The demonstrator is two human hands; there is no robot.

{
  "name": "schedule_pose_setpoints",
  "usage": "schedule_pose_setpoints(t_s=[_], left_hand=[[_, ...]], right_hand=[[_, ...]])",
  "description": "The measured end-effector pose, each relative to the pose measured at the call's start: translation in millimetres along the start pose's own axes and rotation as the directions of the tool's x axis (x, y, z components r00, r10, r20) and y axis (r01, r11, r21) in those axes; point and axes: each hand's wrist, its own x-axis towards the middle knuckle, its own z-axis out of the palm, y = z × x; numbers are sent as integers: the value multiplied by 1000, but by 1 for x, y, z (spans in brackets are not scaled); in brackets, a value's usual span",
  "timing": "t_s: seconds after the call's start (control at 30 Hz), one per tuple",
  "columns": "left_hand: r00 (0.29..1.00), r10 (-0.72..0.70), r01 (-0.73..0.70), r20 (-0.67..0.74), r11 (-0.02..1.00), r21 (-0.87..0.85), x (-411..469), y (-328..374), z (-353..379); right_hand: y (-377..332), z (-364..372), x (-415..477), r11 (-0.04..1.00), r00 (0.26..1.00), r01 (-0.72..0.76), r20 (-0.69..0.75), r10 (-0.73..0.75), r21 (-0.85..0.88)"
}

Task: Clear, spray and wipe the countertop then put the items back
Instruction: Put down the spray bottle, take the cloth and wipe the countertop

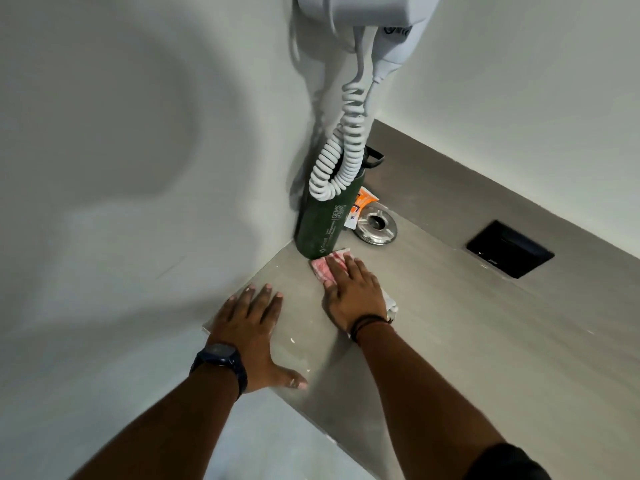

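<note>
A grey countertop (467, 327) runs from the wall corner toward the lower right. My right hand (353, 294) lies flat on a pink and white cloth (323, 266), pressing it onto the counter just in front of a dark green bottle (320, 223). The cloth shows past my fingertips and beside my wrist. My left hand (252, 336) rests palm down with fingers spread on the counter's left end, holding nothing. The green bottle stands in the corner against the wall. Behind it lie an orange and white packet (362, 204) and a round metal ashtray (375, 225).
A white wall-mounted hair dryer (388, 36) hangs above the corner, and its coiled cord (341, 157) drapes over the bottle. A black socket plate (509, 249) is set into the counter at the right. White walls close in the left and back.
</note>
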Motion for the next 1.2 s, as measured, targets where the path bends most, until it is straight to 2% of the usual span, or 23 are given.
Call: schedule_pose_setpoints(t_s=[0.4,0.6,0.87,1.0,1.2], left_hand=[[998,-39,42,40,997,-64,-3,1,-1],[991,-135,133,-16,987,-93,-13,6,0],[958,-268,253,-100,957,-142,-31,13,2],[935,-339,313,-105,927,-206,-45,13,6],[884,-463,442,-68,874,-203,-62,20,8]], right_hand=[[-3,-3,-3,995,994,103,36,-103,-2],[-40,11,-22,974,973,221,61,-223,40],[-74,22,-13,951,952,302,38,-305,72],[-81,28,-21,932,935,348,36,-353,103],[-99,38,-40,911,919,383,36,-392,154]])
